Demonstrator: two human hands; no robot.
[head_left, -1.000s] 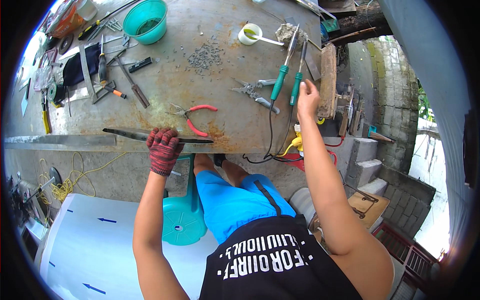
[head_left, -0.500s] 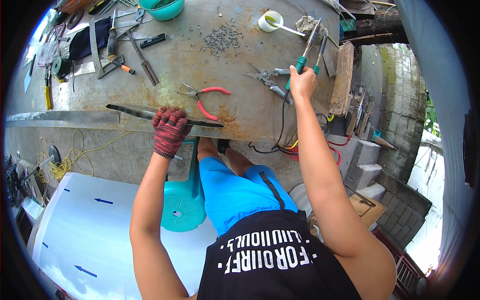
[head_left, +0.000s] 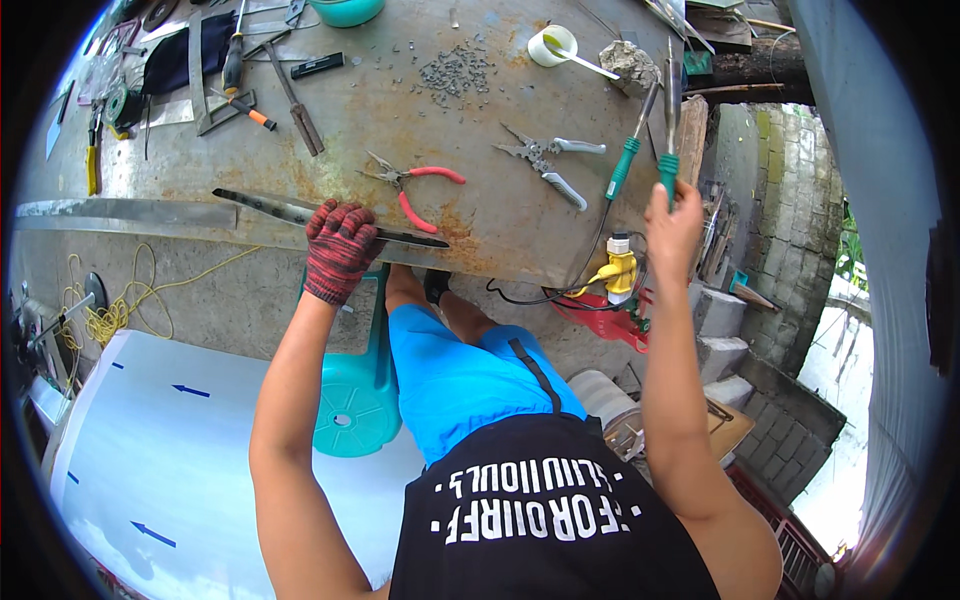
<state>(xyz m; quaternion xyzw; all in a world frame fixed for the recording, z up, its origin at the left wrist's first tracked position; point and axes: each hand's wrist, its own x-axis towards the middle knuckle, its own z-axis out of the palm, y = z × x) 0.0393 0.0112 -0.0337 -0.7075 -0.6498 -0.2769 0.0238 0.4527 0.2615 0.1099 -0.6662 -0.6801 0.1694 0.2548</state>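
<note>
Nearest are the person's black top (head_left: 530,500) and blue shorts (head_left: 470,360), with a teal stool (head_left: 358,415) to their left. A yellow plug (head_left: 620,272) shows just beyond the surface's near edge, on the right.

At that edge the left grip (head_left: 342,240), in a red-and-black knitted glove, is clamped on a dark flat strip (head_left: 268,206), which lies slantwise with both ends showing. Well to its right, the bare right grip (head_left: 674,232), slightly blurred, is closed around the green handle of a soldering iron (head_left: 668,165), its metal shaft pointing away from the person.

Farther in on the surface (head_left: 480,210) lie red-handled pliers (head_left: 412,212), near the strip, and grey-handled pliers (head_left: 545,168). A second iron (head_left: 622,168) slants toward a rough stone (head_left: 630,68); whether they touch, I cannot tell. Beyond are small grey bits (head_left: 455,75), a white cup (head_left: 542,50) and a teal bowl (head_left: 345,12).
</note>
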